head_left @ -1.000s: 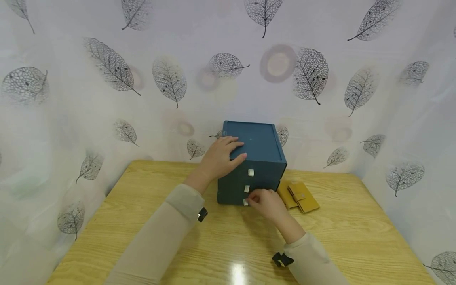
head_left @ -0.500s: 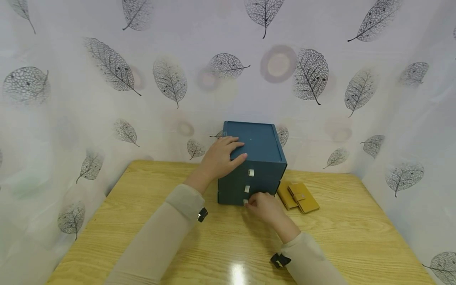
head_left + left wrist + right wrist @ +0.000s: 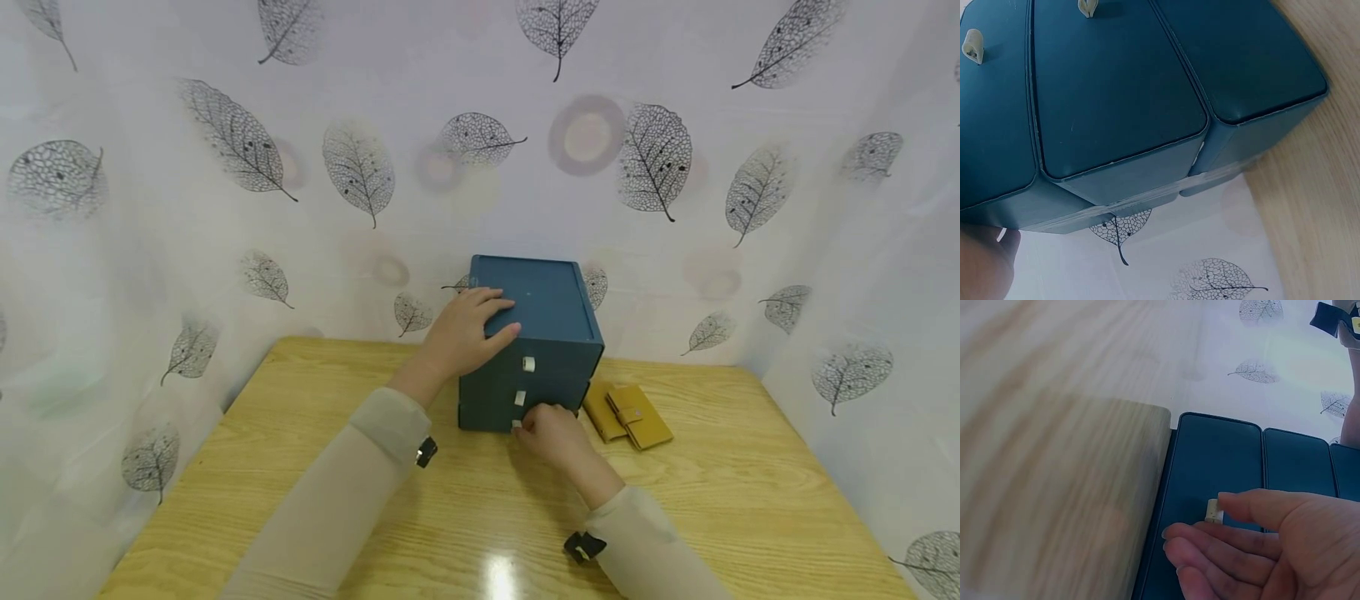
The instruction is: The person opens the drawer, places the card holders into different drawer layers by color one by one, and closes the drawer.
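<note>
A dark blue three-drawer box point(image 3: 543, 296) stands on the table, each drawer front bearing a small white pull tab. My left hand point(image 3: 461, 333) rests on the left part of its top, fingers spread and thumb toward the front edge. Low at the front, my right hand point(image 3: 558, 435) pinches the lowest drawer's pull tab point(image 3: 1212, 510) between thumb and index finger, with the other fingers loosely bent below. The lowest drawer front point(image 3: 1216, 456) sits level with its neighbours. In the left wrist view, the upper drawers' tabs point(image 3: 973, 46) stick out from the fronts.
Two mustard-yellow wallets point(image 3: 641, 417) overlap on the table just right of the box. The wood-grain table point(image 3: 750, 467) extends on both sides and in front. A white curtain point(image 3: 420, 67) printed with leaves hangs close behind the box.
My right wrist and forearm have shifted slightly left and the hand has dropped a little at the lowest tab. The left hand, box and wallets have stayed in place.
</note>
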`<state>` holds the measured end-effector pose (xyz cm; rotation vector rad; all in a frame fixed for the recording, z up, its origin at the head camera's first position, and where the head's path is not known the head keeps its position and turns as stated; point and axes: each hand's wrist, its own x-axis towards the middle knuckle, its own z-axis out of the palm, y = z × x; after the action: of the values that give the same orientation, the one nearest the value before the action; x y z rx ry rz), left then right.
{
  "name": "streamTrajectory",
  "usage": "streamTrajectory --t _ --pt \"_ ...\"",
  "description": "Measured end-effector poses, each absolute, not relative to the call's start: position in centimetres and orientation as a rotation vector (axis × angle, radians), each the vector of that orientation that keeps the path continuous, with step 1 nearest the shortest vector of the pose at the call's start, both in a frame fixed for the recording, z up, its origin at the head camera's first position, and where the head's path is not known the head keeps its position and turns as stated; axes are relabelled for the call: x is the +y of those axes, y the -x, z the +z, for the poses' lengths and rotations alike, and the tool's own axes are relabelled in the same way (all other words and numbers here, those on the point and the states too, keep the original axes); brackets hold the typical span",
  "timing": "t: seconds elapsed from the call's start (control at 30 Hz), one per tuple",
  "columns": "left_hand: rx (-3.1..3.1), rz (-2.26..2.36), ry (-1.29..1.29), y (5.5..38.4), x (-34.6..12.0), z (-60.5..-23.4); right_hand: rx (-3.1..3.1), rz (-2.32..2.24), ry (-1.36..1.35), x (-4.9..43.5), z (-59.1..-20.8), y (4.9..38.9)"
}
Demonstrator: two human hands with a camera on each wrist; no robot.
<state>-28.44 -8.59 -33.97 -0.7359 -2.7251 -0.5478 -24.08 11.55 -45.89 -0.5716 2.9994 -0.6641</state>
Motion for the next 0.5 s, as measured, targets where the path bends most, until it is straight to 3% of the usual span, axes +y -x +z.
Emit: streamTrajectory --t 0.5 --pt "-2.734 -0.556 0.733 28.28 -8.64 -33.77 3.042 -0.630 0.580 11.12 -45.67 23.48"
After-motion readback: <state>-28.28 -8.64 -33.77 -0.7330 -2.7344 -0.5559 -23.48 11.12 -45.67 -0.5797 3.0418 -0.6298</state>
